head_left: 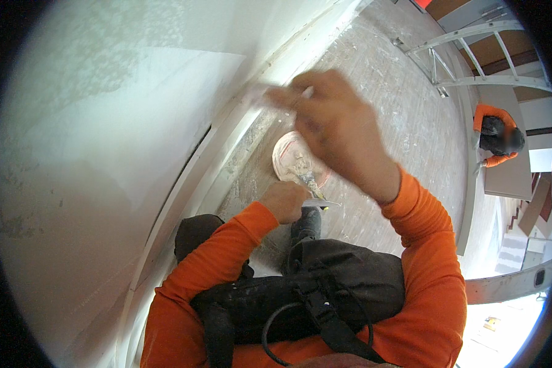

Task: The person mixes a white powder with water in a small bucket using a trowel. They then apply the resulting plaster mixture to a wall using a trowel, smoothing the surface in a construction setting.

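Observation:
My right hand (343,132) is raised beside the wall, blurred by motion, its fingers curled together and pointing at the ledge along the wall's foot. A pale smear shows at its fingertips, too blurred to name. Lower down, my left hand (286,201) is closed round a flat, wide-bladed putty knife (322,203), whose thin edge juts out to the right. Just beyond it on the floor stands a round tub (280,161) with a pinkish rim, holding pale filler. Something streaked with filler lies in the tub, partly hidden by my hands.
The patched white wall (122,122) fills the left, with a baseboard ledge (187,178) and a dark gap along it. A ladder (472,52) lies across the upper right. At far right, a co-worker in orange sleeves (498,135) bends over a large board (508,175).

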Tool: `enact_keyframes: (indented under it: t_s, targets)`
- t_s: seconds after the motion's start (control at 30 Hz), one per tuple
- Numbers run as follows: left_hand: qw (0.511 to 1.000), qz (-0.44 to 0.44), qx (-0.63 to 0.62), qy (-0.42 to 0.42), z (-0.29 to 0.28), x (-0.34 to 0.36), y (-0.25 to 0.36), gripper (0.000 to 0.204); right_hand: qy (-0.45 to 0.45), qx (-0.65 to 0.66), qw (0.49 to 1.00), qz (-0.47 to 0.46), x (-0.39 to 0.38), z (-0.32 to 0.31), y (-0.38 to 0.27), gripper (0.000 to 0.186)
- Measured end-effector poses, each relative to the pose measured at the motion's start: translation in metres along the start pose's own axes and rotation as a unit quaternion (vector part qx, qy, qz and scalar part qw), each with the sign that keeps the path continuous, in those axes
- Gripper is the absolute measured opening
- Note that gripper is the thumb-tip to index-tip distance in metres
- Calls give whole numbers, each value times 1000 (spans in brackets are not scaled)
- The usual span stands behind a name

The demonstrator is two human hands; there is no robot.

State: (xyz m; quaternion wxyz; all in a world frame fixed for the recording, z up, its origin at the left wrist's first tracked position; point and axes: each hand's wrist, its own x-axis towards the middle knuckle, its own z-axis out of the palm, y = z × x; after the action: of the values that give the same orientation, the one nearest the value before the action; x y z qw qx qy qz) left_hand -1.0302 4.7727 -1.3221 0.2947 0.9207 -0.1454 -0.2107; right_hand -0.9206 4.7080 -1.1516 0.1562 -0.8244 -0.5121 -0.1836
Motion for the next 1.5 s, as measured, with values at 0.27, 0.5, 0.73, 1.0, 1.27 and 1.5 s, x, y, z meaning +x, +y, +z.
enact_keyframes:
  t_s: [0.27,0.5,0.73,1.0,1.27,1.5]
  targets:
    - [999,4,15,-29,-6,-1,0,43,114,-137,983,49,61,37,215,31]
    - [999,15,-21,18,-7,-5,2,27,60,-149,986,49,50,47,157,32]
    - [1000,7,-3,14,8,3,-4,25,9,-58,997,53,7,26,19,37]
    - [999,13,-27,28,6,3,-5,24,87,-44,995,22,12,8,50,35]
    - [1000,3,1,-3,1,4,-2,31,60,-125,988,73,66,38,198,33]
    - [1000,-4,-20,4,-3,3,-1,25,124,-85,989,-2,37,47,120,28]
